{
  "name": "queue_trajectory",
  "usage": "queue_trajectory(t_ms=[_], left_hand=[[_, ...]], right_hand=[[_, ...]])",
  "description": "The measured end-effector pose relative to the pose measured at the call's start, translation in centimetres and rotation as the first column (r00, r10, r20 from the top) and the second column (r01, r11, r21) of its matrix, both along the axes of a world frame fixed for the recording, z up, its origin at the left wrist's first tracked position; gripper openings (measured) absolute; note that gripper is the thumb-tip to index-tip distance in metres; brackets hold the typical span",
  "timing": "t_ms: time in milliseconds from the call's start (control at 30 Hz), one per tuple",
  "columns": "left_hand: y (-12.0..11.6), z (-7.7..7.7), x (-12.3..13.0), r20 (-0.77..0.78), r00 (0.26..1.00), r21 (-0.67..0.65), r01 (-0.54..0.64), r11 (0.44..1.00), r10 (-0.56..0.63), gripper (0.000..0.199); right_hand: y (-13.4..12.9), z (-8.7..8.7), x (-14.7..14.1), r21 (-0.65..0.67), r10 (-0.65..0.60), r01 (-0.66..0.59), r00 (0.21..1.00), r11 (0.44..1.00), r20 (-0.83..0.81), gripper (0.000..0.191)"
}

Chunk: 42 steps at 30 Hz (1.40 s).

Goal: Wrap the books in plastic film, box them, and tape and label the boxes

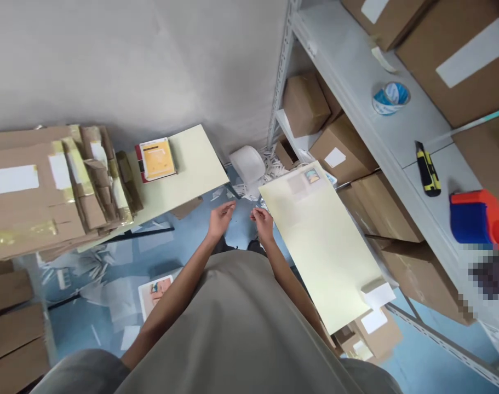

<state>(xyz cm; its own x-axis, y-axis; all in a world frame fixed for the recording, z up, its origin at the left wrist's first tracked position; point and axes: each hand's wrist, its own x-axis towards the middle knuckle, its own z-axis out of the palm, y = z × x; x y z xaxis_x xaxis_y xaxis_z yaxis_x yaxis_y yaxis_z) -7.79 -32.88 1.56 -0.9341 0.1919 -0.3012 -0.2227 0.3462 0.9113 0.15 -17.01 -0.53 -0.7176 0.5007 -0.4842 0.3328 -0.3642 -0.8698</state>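
Note:
Both of my hands hang in front of my body, a short gap apart, above the blue floor. My left hand (222,218) has its fingers curled loosely inward, and I cannot make out anything in it. The fingers of my right hand (262,221) are also bent together, close to the left edge of a pale yellow table (323,251); whether they hold something is too small to tell. Another pale table (191,158) on the left bears a yellow and red box (158,158).
Flattened cardboard boxes (19,202) are piled at the left. A white bin (247,164) stands among paper scraps. On the right, a grey shelf (356,71) carries blue tape (391,98), a yellow-black cutter (427,169), a blue-and-red bin (471,219) and cartons (471,33).

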Motion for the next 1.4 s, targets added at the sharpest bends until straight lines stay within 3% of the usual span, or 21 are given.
queue_trajectory(t_ms=[133, 267, 433, 567, 700, 800, 900, 1033, 1100, 1233, 1400], left_hand=[[-3.6, 0.0, -1.5, 0.000, 0.999, 0.083, -0.042, 0.996, 0.042, 0.046], [-9.8, 0.7, -4.3, -0.027, 0.996, 0.136, -0.085, 0.987, 0.089, 0.043], [-20.9, 1.6, -8.3, -0.019, 0.972, 0.204, -0.225, 0.953, 0.234, 0.050], [-30.5, 1.7, -9.9, 0.015, 0.923, 0.205, -0.380, 0.902, 0.385, 0.058], [-39.1, 1.8, -9.9, 0.008, 0.857, 0.168, -0.509, 0.844, 0.515, 0.055], [-45.2, 2.4, -9.6, -0.114, 0.805, 0.066, -0.579, 0.813, 0.582, 0.052], [-51.1, 3.3, -9.5, -0.315, 0.706, -0.084, -0.687, 0.722, 0.635, 0.053], [-58.0, 3.8, -9.6, -0.518, 0.566, -0.356, -0.824, 0.441, 0.641, 0.067], [-60.5, 3.9, -9.7, -0.476, 0.570, -0.452, -0.812, 0.369, 0.670, 0.082], [-63.2, 4.0, -9.6, -0.328, 0.644, -0.522, -0.734, 0.435, 0.692, 0.091], [-63.9, 4.5, -8.4, -0.407, 0.595, -0.500, -0.780, 0.376, 0.694, 0.086]], right_hand=[[-3.7, 1.5, -2.5, 0.037, 0.040, -0.038, 0.997, 0.999, -0.068, 0.042], [-10.1, 2.4, -5.9, 0.096, 0.104, -0.094, 0.990, 0.991, -0.100, 0.044], [-20.6, 2.4, -10.1, 0.101, 0.204, -0.193, 0.972, 0.976, -0.115, 0.044], [-28.6, 2.0, -12.2, 0.095, 0.287, -0.279, 0.955, 0.955, -0.080, 0.044], [-34.4, 2.1, -13.2, 0.077, 0.385, -0.380, 0.920, 0.922, -0.076, 0.043], [-37.8, 2.6, -14.4, 0.078, 0.477, -0.471, 0.874, 0.879, -0.093, 0.041], [-41.2, 3.3, -16.5, 0.073, 0.601, -0.597, 0.790, 0.799, -0.122, 0.040], [-46.0, 3.8, -20.0, 0.137, 0.680, -0.667, 0.727, 0.733, -0.094, 0.033], [-48.0, 3.9, -21.3, 0.185, 0.693, -0.673, 0.718, 0.716, -0.069, 0.024], [-50.7, 3.9, -22.7, 0.206, 0.689, -0.676, 0.725, 0.707, 0.016, 0.017], [-52.5, 4.8, -23.0, 0.235, 0.721, -0.696, 0.692, 0.679, -0.033, 0.026]])
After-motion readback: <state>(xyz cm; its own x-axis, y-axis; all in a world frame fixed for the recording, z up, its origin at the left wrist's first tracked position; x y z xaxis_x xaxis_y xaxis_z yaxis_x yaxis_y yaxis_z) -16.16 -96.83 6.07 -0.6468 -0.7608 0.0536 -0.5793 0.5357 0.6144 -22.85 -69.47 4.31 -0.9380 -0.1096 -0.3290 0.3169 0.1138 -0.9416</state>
